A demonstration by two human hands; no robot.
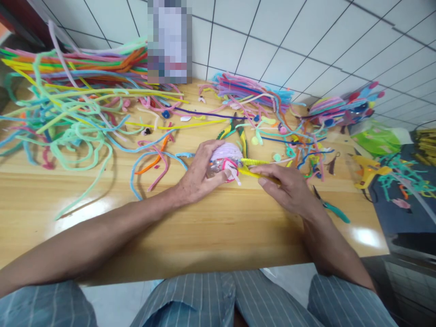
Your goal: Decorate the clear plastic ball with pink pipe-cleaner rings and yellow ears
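Observation:
In the head view, my left hand (195, 177) is closed around a lavender pipe-cleaner piece (227, 151) with a clear, shiny middle. Its thumb rests on a pink-edged white patch (230, 170) on the front. My right hand (288, 186) pinches a yellow pipe cleaner (250, 172) that touches the right end of this piece. A second fuzzy yellow length (256, 161) sticks out just above it. Directly behind the piece lie yellow-and-green-handled pliers (244, 138). Teal-handled cutters (335, 212) lie on the table to the right of my right forearm.
Loose pipe cleaners (81, 122) in many colours tangle across the left side of the wooden table (190, 236). A bundle (248, 93) lies along the tiled wall. At the right are a yellow glue gun (369, 171), a green bag (378, 140) and teal scraps (405, 177).

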